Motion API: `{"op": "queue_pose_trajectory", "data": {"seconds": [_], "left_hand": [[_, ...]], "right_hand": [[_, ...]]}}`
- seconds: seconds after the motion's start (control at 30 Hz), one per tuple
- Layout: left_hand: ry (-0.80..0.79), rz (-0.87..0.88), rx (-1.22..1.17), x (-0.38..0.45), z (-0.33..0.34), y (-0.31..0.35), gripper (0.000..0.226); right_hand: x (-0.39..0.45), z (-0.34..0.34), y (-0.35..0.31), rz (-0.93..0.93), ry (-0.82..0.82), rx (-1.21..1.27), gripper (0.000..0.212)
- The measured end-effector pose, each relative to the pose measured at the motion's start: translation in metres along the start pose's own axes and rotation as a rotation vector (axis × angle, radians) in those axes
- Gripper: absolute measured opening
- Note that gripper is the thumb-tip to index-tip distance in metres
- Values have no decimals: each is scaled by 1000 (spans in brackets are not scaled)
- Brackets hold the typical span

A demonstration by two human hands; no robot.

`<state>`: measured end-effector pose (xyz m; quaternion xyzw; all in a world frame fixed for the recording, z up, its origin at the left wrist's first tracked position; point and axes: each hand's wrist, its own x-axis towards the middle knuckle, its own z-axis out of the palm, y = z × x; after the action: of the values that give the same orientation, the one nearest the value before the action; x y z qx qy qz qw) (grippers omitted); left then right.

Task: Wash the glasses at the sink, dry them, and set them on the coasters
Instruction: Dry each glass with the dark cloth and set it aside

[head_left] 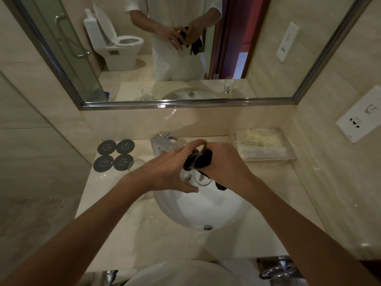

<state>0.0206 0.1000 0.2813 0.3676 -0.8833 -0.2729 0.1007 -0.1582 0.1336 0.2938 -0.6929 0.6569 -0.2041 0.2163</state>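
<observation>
Over the basin (198, 211) I hold a glass (192, 175), my left hand (171, 172) curled round its side so my right hand (224, 162) can pinch a dark cloth (203, 158) into it and dry it where drips fall in. Another glass (135, 165) waits at the counter's left by four coasters (114, 154) at the back left corner, each with a pale mark I can't read. No coaster holds a glass yet.
</observation>
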Motion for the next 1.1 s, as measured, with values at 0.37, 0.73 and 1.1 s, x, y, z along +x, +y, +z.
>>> {"op": "queue_pose_trajectory", "data": {"seconds": [0.37, 0.73, 1.1], "left_hand": [[473, 161, 211, -8, 28, -8, 84], [558, -289, -903, -6, 24, 1, 65], [796, -490, -1021, 25, 19, 34, 52]], "right_hand": [[-9, 5, 4, 244, -115, 512, 28], [-13, 17, -6, 119, 308, 955, 20], [-12, 62, -33, -46, 441, 830, 40]]}}
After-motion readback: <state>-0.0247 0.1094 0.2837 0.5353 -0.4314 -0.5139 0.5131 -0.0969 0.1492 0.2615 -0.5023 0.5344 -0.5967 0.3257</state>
